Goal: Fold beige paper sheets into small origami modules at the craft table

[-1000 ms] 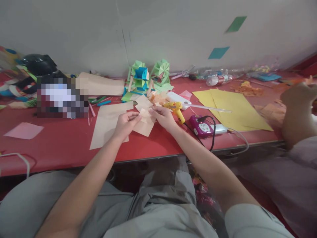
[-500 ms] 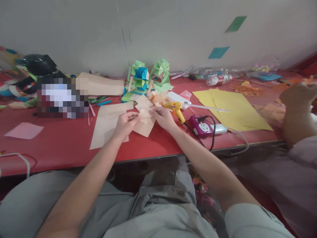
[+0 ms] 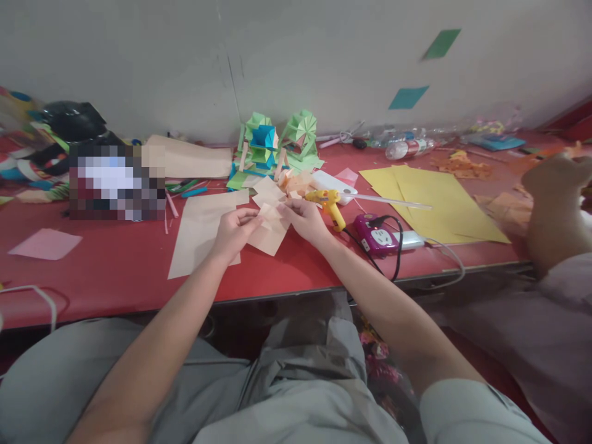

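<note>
Between my two hands is a small piece of beige paper [image 3: 270,215], pinched from both sides. My left hand [image 3: 237,231] grips its left edge, fingers closed. My right hand [image 3: 305,219] has its thumb and fingers closed on the opposite edge. Below the held piece lies a beige paper square [image 3: 271,242], and another beige piece [image 3: 267,188] lies just behind. A larger beige sheet [image 3: 194,228] rests on the table beside my left hand. Just right of my right hand stands a yellow glue gun [image 3: 330,206] with a long clear glue stick in it.
A purple power socket [image 3: 377,237] with cords sits to the right, near yellow sheets [image 3: 439,203]. Green and blue folded-paper models [image 3: 277,142] stand against the wall. A pink paper [image 3: 45,243] lies at left. Another person's arm [image 3: 552,209] reaches in at far right.
My hands stay nearly still on the small beige paper. The beige square under it has shifted very slightly left.
</note>
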The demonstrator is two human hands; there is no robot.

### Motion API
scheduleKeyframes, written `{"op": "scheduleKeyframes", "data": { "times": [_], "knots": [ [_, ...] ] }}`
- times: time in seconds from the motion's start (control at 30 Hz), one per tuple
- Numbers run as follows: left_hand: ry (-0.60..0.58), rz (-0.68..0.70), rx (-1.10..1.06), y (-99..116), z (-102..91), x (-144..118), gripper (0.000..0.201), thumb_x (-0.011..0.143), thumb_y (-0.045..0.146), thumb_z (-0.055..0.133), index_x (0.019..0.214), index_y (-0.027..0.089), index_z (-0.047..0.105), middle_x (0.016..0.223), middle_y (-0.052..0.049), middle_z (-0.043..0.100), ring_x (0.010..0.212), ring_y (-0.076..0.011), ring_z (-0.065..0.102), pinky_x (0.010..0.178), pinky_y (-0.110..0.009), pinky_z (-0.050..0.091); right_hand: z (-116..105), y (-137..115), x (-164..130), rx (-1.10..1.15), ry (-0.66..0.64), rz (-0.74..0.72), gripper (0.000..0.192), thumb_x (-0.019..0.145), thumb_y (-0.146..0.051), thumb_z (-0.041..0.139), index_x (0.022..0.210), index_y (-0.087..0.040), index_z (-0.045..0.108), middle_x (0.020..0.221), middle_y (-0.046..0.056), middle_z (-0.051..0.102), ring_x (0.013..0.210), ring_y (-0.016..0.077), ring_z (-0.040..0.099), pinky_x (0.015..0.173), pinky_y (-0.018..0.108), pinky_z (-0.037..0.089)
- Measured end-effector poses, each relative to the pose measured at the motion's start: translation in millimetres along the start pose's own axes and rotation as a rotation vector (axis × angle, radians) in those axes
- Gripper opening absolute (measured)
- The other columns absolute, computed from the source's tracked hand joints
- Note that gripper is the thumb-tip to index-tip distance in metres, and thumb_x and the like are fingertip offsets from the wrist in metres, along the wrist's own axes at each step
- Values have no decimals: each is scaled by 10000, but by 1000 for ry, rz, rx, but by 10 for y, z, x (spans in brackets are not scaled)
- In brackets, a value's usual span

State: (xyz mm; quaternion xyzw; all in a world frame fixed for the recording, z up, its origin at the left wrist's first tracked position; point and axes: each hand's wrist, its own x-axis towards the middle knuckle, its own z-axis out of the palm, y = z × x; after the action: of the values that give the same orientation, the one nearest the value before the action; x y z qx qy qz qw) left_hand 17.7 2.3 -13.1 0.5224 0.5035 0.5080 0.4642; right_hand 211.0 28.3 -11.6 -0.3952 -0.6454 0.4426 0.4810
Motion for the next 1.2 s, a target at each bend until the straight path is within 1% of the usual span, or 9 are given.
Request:
{"op": "scheduleKeyframes", "data": {
  "times": [0.1,0.2,0.37,0.53,0.83,1.03,1.2],
  "knots": [
    [15,-6,-18,25,3,-6,419,652,464,867,920,163,754,863,-94,780,841,-253,725,781,-336,552,8,2,1,76,-33,35,524,758,-700,679,783,-178,650,702,28,639,631,152,593,561,282,502],
    [30,-2,-28,30,3,-3,424,647,462,870,918,159,751,868,-94,779,832,-246,722,777,-331,548,6,5,2,73,-43,50,531,750,-710,682,761,-181,639,670,22,626,602,150,592,557,291,521],
    [28,-11,-39,14,4,7,441,627,456,881,922,153,755,868,-97,778,848,-252,722,783,-334,547,-4,21,10,30,-30,36,535,759,-708,671,765,-173,643,670,28,635,609,149,591,548,283,514],
    [26,-11,-37,9,1,9,433,639,449,875,937,157,757,874,-95,780,848,-251,724,784,-334,546,-1,35,15,14,-28,21,504,780,-685,661,752,-183,632,666,23,630,605,147,589,548,280,503],
    [26,2,-34,16,-1,4,401,651,436,871,924,163,763,892,-95,782,860,-251,725,793,-334,547,-1,26,13,-4,-32,11,509,789,-697,652,754,-189,640,663,23,631,606,151,580,553,284,505],
    [30,-23,-34,35,3,1,442,635,453,876,933,150,755,888,-106,780,857,-256,723,788,-339,547,-4,34,14,-1,-39,-8,510,806,-682,648,754,-175,642,654,28,621,588,148,575,546,289,495],
    [18,-14,-45,19,-1,5,454,636,459,879,943,147,758,887,-105,780,868,-255,722,786,-329,541,-3,36,12,-4,-35,-8,505,804,-677,653,744,-177,631,641,18,620,586,145,573,544,280,491]
  ]
}}
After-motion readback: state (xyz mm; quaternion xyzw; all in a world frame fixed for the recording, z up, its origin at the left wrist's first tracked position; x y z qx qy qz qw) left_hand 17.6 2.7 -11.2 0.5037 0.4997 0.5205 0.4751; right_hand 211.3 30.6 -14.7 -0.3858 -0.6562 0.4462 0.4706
